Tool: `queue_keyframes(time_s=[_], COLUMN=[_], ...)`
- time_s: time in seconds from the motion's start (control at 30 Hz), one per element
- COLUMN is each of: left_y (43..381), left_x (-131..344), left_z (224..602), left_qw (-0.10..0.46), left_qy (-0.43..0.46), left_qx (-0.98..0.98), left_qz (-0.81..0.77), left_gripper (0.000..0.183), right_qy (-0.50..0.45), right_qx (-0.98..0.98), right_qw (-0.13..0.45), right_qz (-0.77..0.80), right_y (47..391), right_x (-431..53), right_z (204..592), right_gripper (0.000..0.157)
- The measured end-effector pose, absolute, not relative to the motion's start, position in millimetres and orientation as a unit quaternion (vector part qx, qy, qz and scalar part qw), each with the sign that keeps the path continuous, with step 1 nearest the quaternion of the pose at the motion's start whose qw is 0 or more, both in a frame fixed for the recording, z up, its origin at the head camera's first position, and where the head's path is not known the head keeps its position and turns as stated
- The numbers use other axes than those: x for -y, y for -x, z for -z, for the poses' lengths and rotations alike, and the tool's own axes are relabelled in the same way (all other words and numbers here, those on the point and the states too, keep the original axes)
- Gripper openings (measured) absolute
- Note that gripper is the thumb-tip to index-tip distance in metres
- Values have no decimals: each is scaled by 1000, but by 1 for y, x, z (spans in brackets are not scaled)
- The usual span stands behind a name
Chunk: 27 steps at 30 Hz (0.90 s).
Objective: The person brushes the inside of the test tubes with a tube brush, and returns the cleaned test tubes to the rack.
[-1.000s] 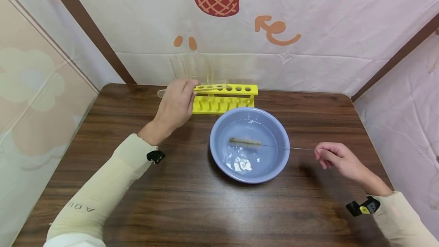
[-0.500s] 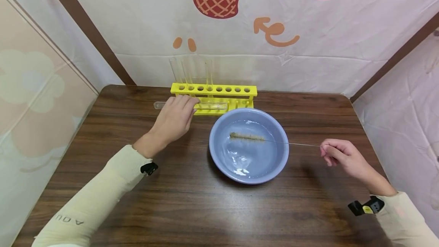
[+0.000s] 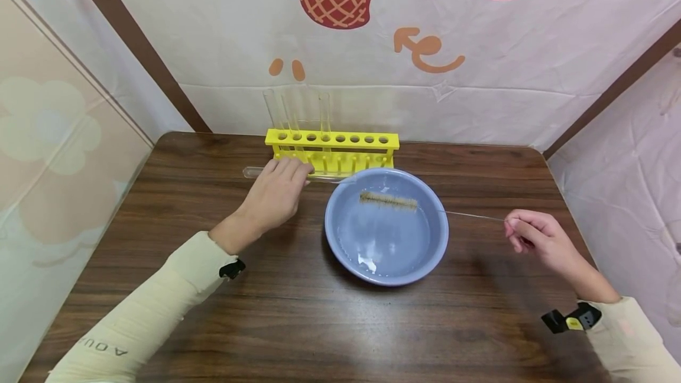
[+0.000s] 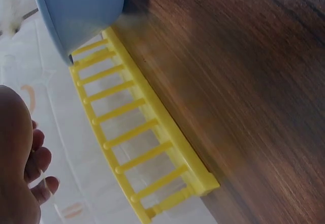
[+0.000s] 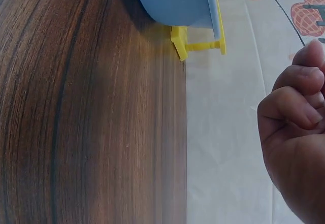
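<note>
My left hand [image 3: 276,194] grips a clear glass test tube [image 3: 253,172], held nearly level before the yellow rack. Its right end reaches the left rim of the blue basin [image 3: 332,247]; the middle is hidden by my fingers. On the right, my right hand [image 3: 542,240] pinches the thin wire handle of a test tube brush [image 3: 388,200]. The tan bristles lie across the far part of the basin, over or in the water; which, I cannot tell. In the right wrist view, curled fingers [image 5: 294,107] hold the twisted wire [image 5: 284,11].
Behind the basin stands the yellow test tube rack [image 3: 362,140], with three upright glass tubes [image 3: 325,114] in its left half. A printed cloth [image 3: 489,105] hangs behind the dark wooden table [image 3: 340,336].
My left hand has brought the test tube down from over the rack to in front of it. My right hand has shifted right and away, and the brush has moved toward the basin's far side.
</note>
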<state>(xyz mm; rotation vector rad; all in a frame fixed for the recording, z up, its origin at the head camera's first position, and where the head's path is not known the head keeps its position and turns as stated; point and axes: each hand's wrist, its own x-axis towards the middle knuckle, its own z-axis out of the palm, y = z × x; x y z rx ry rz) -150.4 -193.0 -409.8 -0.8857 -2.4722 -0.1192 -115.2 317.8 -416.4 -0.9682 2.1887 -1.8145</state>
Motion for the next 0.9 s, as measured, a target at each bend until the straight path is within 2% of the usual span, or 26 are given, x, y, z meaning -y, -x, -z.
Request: queue_keyframes(time_s=[0.63, 0.9], left_y=[145, 144], left_x=[180, 172], left_z=[415, 410], left_qw=[212, 199], left_qy=[335, 331], left_qx=[917, 922], left_qz=[40, 32], left_gripper=[22, 26], right_qy=[315, 310], right_qx=[-699, -728], right_qw=[87, 67], right_qz=[636, 608], right_y=[119, 123], right_x=[-318, -314], right_z=[415, 418], right_gripper=[37, 33])
